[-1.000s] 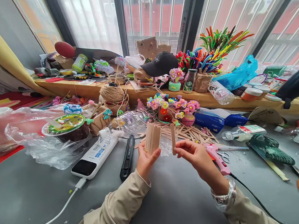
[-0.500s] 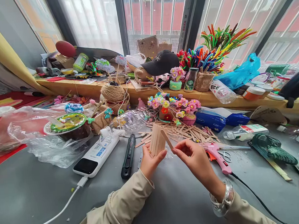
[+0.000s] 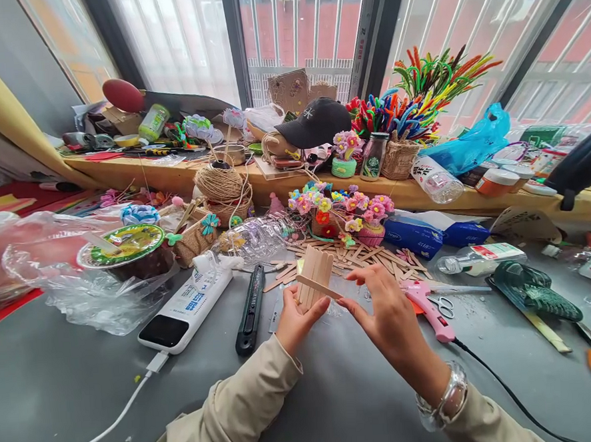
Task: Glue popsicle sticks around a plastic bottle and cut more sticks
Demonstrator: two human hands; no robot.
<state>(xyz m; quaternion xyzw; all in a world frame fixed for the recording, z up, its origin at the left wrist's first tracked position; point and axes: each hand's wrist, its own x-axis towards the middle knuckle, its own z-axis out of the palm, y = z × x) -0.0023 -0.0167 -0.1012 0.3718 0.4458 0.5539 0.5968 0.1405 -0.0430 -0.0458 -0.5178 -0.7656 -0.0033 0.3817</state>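
In my left hand (image 3: 296, 321) is a small flat panel (image 3: 318, 267) of pale wooden craft sticks set side by side, its thumb and fingers closed around the lower end. A single craft stick (image 3: 313, 286) slants across the panel's face, from upper left to lower right. My right hand (image 3: 389, 325) has its thumb at the right end of that stick, and the index finger is raised away from the thumb. Whether another finger backs the stick is hidden. Behind the panel lies a loose pile of craft sticks (image 3: 392, 258).
A pink glue gun (image 3: 431, 313) and small scissors (image 3: 443, 306) lie right of my right hand. To the left are a black utility knife (image 3: 251, 310) and a white power bank (image 3: 188, 311) with a cable. Flower pots (image 3: 371, 233) and a plastic bottle (image 3: 256, 240) stand or lie behind.
The single stick has turned from steep beside the panel to lying crosswise over its face. My right index finger has lifted off the thumb. The panel has tilted a little.
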